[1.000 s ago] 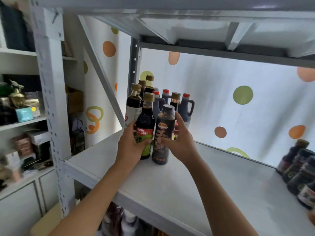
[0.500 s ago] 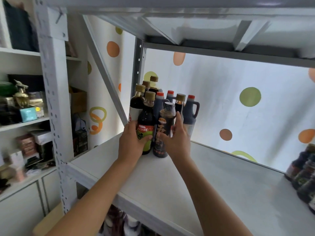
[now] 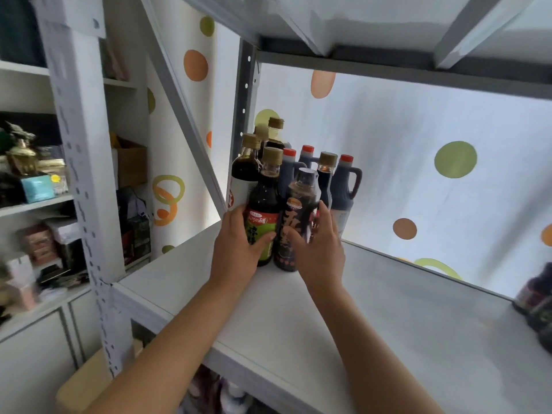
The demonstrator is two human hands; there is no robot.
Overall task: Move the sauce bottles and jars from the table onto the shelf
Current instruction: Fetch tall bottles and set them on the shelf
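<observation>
Sauce bottles are standing in a tight cluster at the back left corner of the shelf (image 3: 388,309), and the two at the front are the ones being handled. The left hand (image 3: 236,249) is wrapping its fingers and thumb round the lower body of the green-labelled bottle (image 3: 263,216), which is resting upright on the shelf board with its gold cap level. The right hand (image 3: 319,249) is lying against the side of the dark bottle (image 3: 294,225), fingers fairly straight and spread along the label, so it is pressing or steadying more than gripping (whether the thumb is curling behind the bottle cannot be told). Both bottles are touching each other and are sitting just in front of the red-capped jugs (image 3: 343,186) and the taller gold-capped bottles (image 3: 249,165) behind them. The low holds seem chosen to slide the pair inward without tipping their narrow necks, and packing them close against the row is probably keeping the wide bare middle of the board open for more. At the far right edge another group of dark bottles (image 3: 534,297) is standing on the same board, well apart and blurred. Neither front bottle appears lifted, so the placing looks nearly done; letting go without nudging the neighbours is what remains.
</observation>
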